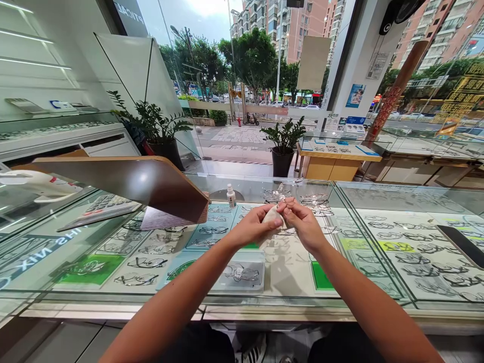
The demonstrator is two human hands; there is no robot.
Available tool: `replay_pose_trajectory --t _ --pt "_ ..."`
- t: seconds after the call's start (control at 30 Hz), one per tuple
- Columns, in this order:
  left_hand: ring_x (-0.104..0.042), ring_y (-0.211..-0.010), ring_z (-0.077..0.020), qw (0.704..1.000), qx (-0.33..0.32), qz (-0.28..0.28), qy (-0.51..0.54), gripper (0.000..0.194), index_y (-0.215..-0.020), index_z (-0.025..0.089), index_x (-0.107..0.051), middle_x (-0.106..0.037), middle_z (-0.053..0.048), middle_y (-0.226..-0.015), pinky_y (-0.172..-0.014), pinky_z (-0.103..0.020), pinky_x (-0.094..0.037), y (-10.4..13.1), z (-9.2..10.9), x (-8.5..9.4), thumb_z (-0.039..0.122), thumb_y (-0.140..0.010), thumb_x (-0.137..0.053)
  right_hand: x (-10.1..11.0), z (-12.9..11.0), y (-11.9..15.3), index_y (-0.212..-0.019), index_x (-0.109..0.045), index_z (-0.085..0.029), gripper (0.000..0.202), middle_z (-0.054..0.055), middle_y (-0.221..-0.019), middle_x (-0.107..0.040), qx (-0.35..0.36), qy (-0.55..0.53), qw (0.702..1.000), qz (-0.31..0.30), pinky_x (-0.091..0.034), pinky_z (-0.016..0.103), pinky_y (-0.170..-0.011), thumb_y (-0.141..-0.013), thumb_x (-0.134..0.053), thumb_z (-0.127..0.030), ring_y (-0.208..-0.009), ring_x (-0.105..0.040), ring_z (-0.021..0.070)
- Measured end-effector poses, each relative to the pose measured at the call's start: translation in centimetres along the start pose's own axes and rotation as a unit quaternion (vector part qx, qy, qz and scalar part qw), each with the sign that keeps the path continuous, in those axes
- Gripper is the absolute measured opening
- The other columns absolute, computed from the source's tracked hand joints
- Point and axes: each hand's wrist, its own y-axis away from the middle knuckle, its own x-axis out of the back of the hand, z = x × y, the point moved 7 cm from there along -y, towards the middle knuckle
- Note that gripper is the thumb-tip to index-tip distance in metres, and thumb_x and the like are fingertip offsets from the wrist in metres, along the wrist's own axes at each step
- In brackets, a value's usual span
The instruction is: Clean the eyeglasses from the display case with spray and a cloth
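Note:
Both hands meet above a glass display counter (pixel 287 272). My left hand (pixel 259 224) is closed, with a pale cloth (pixel 271 216) pinched between thumb and fingers. Close beside it, my right hand (pixel 304 224) pinches thin-rimmed eyeglasses (pixel 289 201) near the cloth. The fingers hide most of the glasses, and I cannot tell how far the cloth wraps them. A small white bottle (pixel 231 195) stands upright on the counter, beyond my left hand. Under the glass lie several rows of eyeglasses (pixel 214 230).
A tilted mirror or board (pixel 151 179) stands at the left, near a calendar-like stand (pixel 100 209). A dark phone (pixel 463 244) lies on the glass at the right. A pale tray with glasses (pixel 257 287) sits in front of me. Potted plants (pixel 283 161) stand beyond the counter.

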Motion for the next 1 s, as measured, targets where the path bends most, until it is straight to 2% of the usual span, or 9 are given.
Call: replay_pose_trajectory --t 0.13,0.33,0.47,0.57,0.67,0.83,1.0 --pt "-0.058 -0.075 -0.0139 0.999 0.004 -0.016 -0.032 0.057 -0.120 0.016 -0.078 -0.070 -0.005 -0.091 -0.067 -0.023 -0.040 0.0 0.1 0.5 0.062 -0.087 -0.079 0.4 0.0 -0.2 -0.098 -0.084 -0.030 0.023 0.007 -0.112 -0.065 -0.004 -0.008 1.000 0.003 -0.044 0.040 -0.106 -0.096 -0.074 -0.050 -0.120 -0.056 0.0259" --pt "-0.054 -0.071 -0.0118 0.999 -0.020 0.010 -0.024 0.053 -0.108 0.012 -0.076 -0.066 -0.003 -0.084 -0.065 -0.023 -0.039 -0.1 -0.3 0.5 0.059 -0.084 -0.084 0.1 0.4 -0.1 -0.099 -0.085 -0.030 0.020 0.006 -0.111 -0.065 -0.013 -0.021 1.000 0.005 -0.045 0.039 -0.106 -0.095 -0.076 -0.047 -0.117 -0.057 0.0242" --pt "-0.052 -0.068 -0.0105 0.998 -0.037 0.047 -0.006 0.052 -0.103 0.013 -0.071 -0.062 0.000 -0.079 -0.064 -0.022 -0.039 -0.2 -0.7 0.4 0.057 -0.081 -0.087 0.0 0.6 0.0 -0.099 -0.085 -0.031 0.018 0.005 -0.112 -0.064 -0.012 -0.037 0.999 0.015 -0.045 0.037 -0.106 -0.095 -0.077 -0.046 -0.117 -0.057 0.0231" --pt "-0.054 -0.069 -0.0111 0.998 -0.038 0.054 0.006 0.051 -0.102 0.014 -0.069 -0.063 0.000 -0.081 -0.065 -0.023 -0.039 -0.3 -1.0 0.2 0.059 -0.082 -0.086 0.2 0.5 0.0 -0.097 -0.085 -0.029 0.022 0.006 -0.112 -0.065 -0.011 -0.029 0.999 0.028 -0.047 0.038 -0.105 -0.093 -0.078 -0.049 -0.115 -0.058 0.0240" --pt "-0.054 -0.071 -0.0112 0.998 -0.027 0.056 0.012 0.053 -0.096 0.015 -0.066 -0.062 0.000 -0.082 -0.065 -0.023 -0.039 -0.5 -1.1 0.1 0.060 -0.079 -0.088 0.2 0.2 0.1 -0.097 -0.085 -0.027 0.024 0.006 -0.110 -0.063 -0.009 -0.025 0.999 0.031 -0.049 0.037 -0.101 -0.092 -0.078 -0.050 -0.113 -0.058 0.0235" --pt "-0.046 -0.066 -0.0091 0.997 -0.026 0.071 -0.017 0.055 -0.087 0.016 -0.060 -0.054 0.004 -0.074 -0.063 -0.023 -0.035 -0.5 -0.8 0.0 0.058 -0.072 -0.093 0.1 0.5 0.2 -0.095 -0.084 -0.027 0.024 0.006 -0.113 -0.061 -0.036 -0.026 0.999 0.027 -0.052 0.032 -0.084 -0.092 -0.079 -0.051 -0.105 -0.058 0.0221" --pt "-0.048 -0.066 -0.0096 0.996 -0.013 0.090 0.005 0.056 -0.088 0.016 -0.060 -0.056 0.004 -0.074 -0.064 -0.023 -0.037 -0.4 -1.0 0.0 0.053 -0.067 -0.097 0.2 0.5 0.1 -0.096 -0.085 -0.028 0.020 0.006 -0.113 -0.061 -0.008 -0.035 0.999 0.028 -0.049 0.035 -0.098 -0.094 -0.078 -0.046 -0.115 -0.057 0.0230"
